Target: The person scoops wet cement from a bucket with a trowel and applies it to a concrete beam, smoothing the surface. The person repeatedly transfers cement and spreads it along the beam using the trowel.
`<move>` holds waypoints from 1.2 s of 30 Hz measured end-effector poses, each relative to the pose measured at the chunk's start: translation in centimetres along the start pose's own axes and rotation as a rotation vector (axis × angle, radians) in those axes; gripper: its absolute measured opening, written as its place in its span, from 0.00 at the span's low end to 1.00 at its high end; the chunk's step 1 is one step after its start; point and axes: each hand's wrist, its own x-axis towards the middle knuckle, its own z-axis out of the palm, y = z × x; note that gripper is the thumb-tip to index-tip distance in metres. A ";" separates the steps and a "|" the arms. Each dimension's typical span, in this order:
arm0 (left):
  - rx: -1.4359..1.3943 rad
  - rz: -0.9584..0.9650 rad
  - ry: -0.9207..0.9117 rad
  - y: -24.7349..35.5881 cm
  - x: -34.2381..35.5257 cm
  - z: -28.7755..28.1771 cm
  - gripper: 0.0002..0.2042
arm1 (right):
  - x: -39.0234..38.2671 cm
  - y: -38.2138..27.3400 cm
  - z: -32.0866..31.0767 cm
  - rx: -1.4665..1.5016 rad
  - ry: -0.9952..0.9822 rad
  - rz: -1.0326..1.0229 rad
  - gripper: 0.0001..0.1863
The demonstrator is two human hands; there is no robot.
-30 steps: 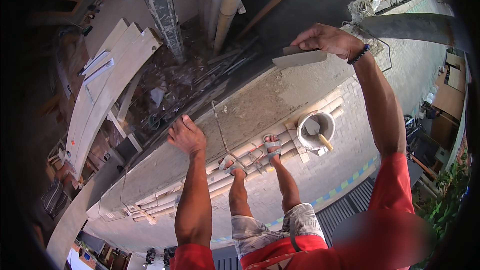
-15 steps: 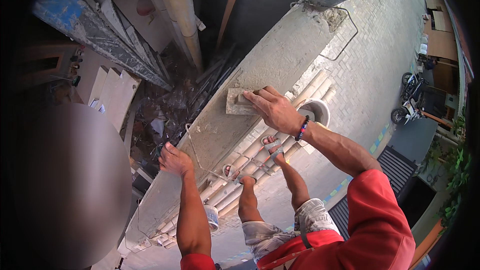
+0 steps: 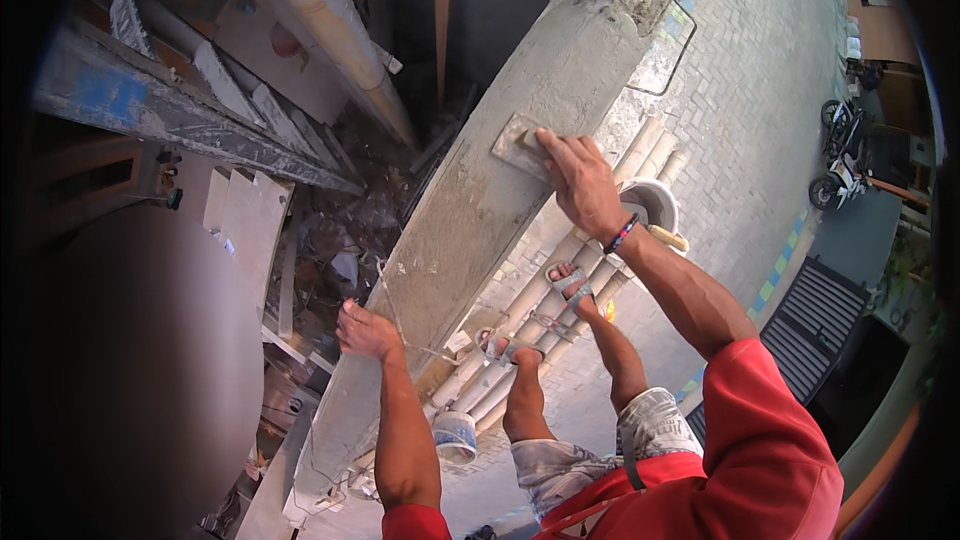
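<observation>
My right hand (image 3: pixel 582 185) is closed on the grip of a flat, rectangular plastering float (image 3: pixel 515 145). The float lies flat against the grey top of a long concrete beam (image 3: pixel 462 225), near its middle. Damp-looking, rough mortar covers the surface on the near side of the float. My left hand (image 3: pixel 370 332) sits at the beam's left edge, lower down, its fingers curled over that edge; their tips are partly hidden. Close to it, a thin bent wire (image 3: pixel 392 305) sticks out across the beam.
Below the beam, my sandalled feet stand on bamboo poles (image 3: pixel 490 380). A white bucket (image 3: pixel 655 202) is by my right wrist, another bucket (image 3: pixel 455 437) lower down. A bent rebar loop (image 3: pixel 690 35) projects at the far end. Rubble (image 3: pixel 345 230) lies left of the beam.
My right hand has slid the float up along the beam, away from me, and it is now tilted differently. The view has shifted; my left hand stays at the beam's edge.
</observation>
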 end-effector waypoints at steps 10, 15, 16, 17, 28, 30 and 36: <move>0.014 0.005 -0.023 0.0 -0.2 0.3 0.29 | 4.1 6.1 -6.6 -0.040 0.277 0.142 0.18; 0.004 0.015 -0.021 0.7 -0.1 -0.1 0.29 | 11.1 10.0 -6.2 -0.088 0.352 0.091 0.18; 0.021 0.010 -0.015 0.5 0.0 -0.1 0.29 | 11.0 8.5 -4.7 -0.069 0.301 0.112 0.18; 0.015 0.011 -0.010 0.3 0.0 0.1 0.29 | 9.9 6.6 -2.8 -0.007 0.273 0.067 0.18; 0.025 -0.006 -0.020 -0.9 0.0 0.1 0.30 | 1.8 2.0 -4.7 0.045 0.149 0.068 0.18; 0.007 -0.008 -0.041 0.2 -0.1 0.0 0.30 | 4.1 8.3 -7.4 -0.101 0.337 0.167 0.18; -0.004 -0.016 -0.024 -0.1 0.1 0.1 0.30 | -1.4 2.1 -2.0 0.006 0.032 0.068 0.20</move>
